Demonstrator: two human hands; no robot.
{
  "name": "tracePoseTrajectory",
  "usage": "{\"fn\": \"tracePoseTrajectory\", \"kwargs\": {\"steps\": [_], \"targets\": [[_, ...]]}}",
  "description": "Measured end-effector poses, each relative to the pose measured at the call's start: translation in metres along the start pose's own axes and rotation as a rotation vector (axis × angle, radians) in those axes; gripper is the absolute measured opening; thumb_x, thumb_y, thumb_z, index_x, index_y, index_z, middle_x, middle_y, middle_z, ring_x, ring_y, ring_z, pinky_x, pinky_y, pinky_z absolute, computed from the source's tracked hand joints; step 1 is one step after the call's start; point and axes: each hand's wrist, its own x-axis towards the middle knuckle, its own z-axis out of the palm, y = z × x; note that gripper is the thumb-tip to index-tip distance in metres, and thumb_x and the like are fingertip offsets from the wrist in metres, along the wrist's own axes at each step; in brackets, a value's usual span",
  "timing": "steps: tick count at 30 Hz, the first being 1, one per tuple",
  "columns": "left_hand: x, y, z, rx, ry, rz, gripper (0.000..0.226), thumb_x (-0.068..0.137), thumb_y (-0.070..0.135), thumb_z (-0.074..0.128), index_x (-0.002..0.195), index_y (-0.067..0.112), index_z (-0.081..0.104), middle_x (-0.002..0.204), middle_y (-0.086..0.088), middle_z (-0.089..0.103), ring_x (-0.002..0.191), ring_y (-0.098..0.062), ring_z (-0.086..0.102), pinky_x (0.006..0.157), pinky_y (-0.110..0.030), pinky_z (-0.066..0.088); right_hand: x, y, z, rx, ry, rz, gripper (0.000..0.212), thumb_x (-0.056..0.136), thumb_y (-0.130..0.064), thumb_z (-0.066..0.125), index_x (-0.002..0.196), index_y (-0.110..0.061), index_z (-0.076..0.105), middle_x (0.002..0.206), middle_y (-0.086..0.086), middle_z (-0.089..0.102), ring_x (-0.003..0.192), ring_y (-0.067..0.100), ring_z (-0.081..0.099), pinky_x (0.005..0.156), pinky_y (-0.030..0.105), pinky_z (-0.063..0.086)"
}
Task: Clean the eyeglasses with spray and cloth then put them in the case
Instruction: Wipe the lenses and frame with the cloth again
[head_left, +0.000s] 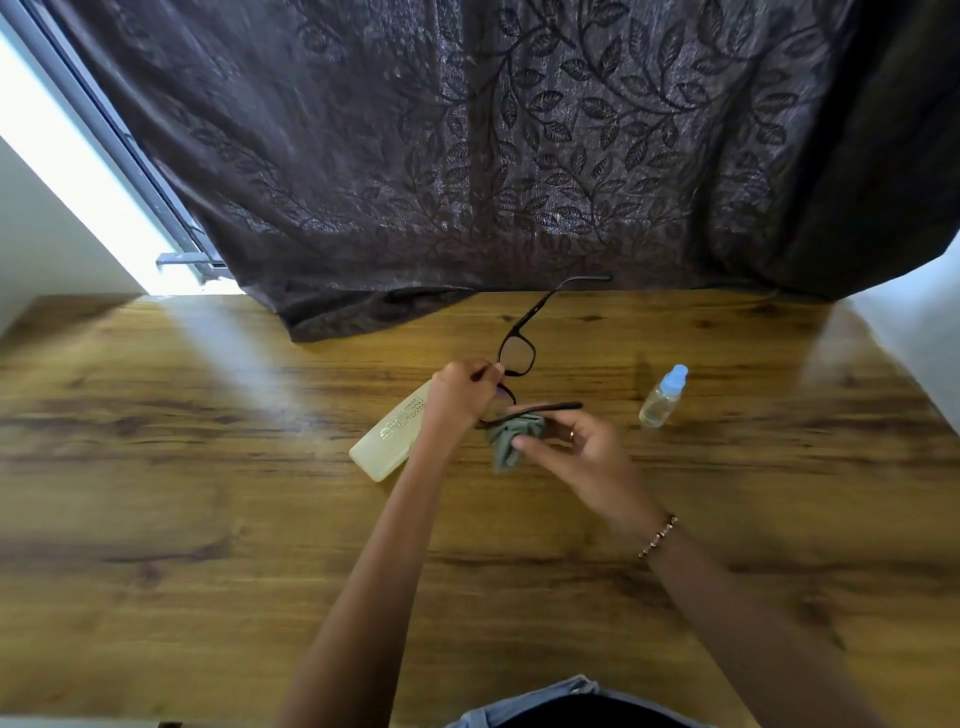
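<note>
**Above the worktop, glasses gripped and cloth pinched against them**

At the near edge of the wooden worktop (208, 545), a strip of blue denim (540, 699) is seen, and two bare forearms are stretched out from it. A beaded bracelet (658, 535) is worn on the right wrist. The right hand (576, 447) is half curled, and a bunched grey-green cloth (511, 439) is pinched between its thumb and fingers. A ring (571, 435) is seen on one finger. The cloth is pressed against the near end of the dark-framed glasses (517, 356), which are held clear of the worktop with both arms unfolded. The near arm of the glasses is laid across the right fingers. The left hand (457, 389) is curled round the frame near the bridge. A pale case (387, 441) lies flat just left of the hands, partly hidden by the left wrist. A small clear spray bottle (664, 397) with a blue cap stands to the right, apart from the hands. Farther back, a dark leaf-patterned curtain (519, 156) is draped onto the worktop's far edge, and a bright window (67, 161) is seen at the left.
</note>
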Motion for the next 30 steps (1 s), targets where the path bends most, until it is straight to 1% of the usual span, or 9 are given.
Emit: {"fn": "tracePoseTrajectory", "kwargs": {"steps": [4,10,11,13,15,17,21,24,30], "targets": [[-0.006,0.006,0.004,0.069,0.050,-0.043,0.026,0.098,0.028,0.050,0.098,0.010,0.068,0.080,0.000,0.063,0.061,-0.006,0.050,0.047,-0.014,0.031,0.002,-0.008,0.015,-0.053,0.052,-0.130,0.024,0.079,-0.019,0.076,0.102,-0.020,0.073,0.104,-0.009,0.071,0.100,0.006,0.066,0.088,0.034,0.055],[-0.018,0.005,-0.007,0.028,0.009,-0.011,0.037,0.101,0.035,0.042,0.109,0.007,0.064,0.076,0.003,0.059,0.061,-0.005,0.050,0.050,-0.012,0.037,0.009,-0.018,0.006,0.116,0.140,-0.152,0.012,0.084,-0.009,0.070,0.095,-0.010,0.073,0.096,-0.001,0.074,0.094,0.010,0.069,0.082,0.025,0.055],[-0.020,0.005,-0.011,0.037,0.029,0.020,0.039,0.102,0.037,0.039,0.112,0.008,0.062,0.079,0.005,0.060,0.065,-0.003,0.051,0.054,-0.012,0.037,0.011,-0.019,0.001,0.181,0.151,-0.123,0.012,0.083,-0.007,0.069,0.094,-0.010,0.073,0.096,-0.001,0.074,0.094,0.011,0.069,0.082,0.025,0.055],[-0.025,0.001,-0.018,0.033,0.131,0.164,0.039,0.100,0.038,0.042,0.122,0.010,0.059,0.107,0.001,0.064,0.094,-0.008,0.059,0.074,-0.012,0.039,0.014,-0.021,-0.009,0.324,0.165,-0.075,0.014,0.081,-0.004,0.068,0.092,-0.011,0.072,0.094,-0.001,0.074,0.094,0.011,0.068,0.080,0.023,0.054],[-0.030,-0.005,-0.026,0.002,0.244,0.374,0.041,0.095,0.039,0.051,0.128,0.015,0.058,0.132,0.002,0.054,0.120,-0.009,0.049,0.090,-0.005,0.033,0.018,-0.024,-0.016,0.438,0.165,-0.044,0.014,0.078,-0.004,0.067,0.089,-0.013,0.071,0.091,-0.003,0.074,0.092,0.009,0.067,0.078,0.019,0.052],[-0.036,-0.008,-0.031,-0.024,0.297,0.540,0.043,0.091,0.042,0.057,0.128,0.021,0.058,0.138,0.009,0.048,0.129,-0.005,0.041,0.103,-0.009,0.029,0.021,-0.028,-0.021,0.509,0.162,-0.024,0.014,0.082,-0.002,0.063,0.090,-0.012,0.070,0.090,-0.002,0.073,0.090,0.009,0.067,0.078,0.019,0.052],[-0.044,-0.001,-0.032,0.078,0.290,0.758,0.028,0.086,0.043,0.062,0.104,0.025,0.071,0.120,0.012,0.061,0.123,-0.008,0.046,0.115,-0.047,0.025,0.026,-0.033,-0.023,0.581,0.133,-0.009,0.013,0.084,-0.001,0.060,0.093,-0.008,0.068,0.092,0.003,0.072,0.088,0.013,0.068,0.078,0.021,0.055],[-0.043,0.001,-0.030,0.185,0.273,0.755,0.028,0.083,0.043,0.063,0.102,0.024,0.071,0.108,0.012,0.067,0.113,-0.010,0.053,0.118,-0.048,0.016,0.028,-0.036,-0.021,0.680,0.119,0.022,0.017,0.076,-0.007,0.063,0.093,-0.007,0.067,0.088,0.003,0.072,0.083,0.011,0.068,0.073,0.019,0.055],[-0.043,0.004,-0.027,0.251,0.315,0.778,0.032,0.090,0.040,0.055,0.103,0.017,0.072,0.098,0.007,0.070,0.102,-0.008,0.055,0.118,-0.045,0.021,0.031,-0.040,-0.022,0.730,0.084,0.067,0.026,0.074,-0.008,0.065,0.100,-0.005,0.068,0.095,0.007,0.073,0.087,0.014,0.069,0.075,0.021,0.056]]}}
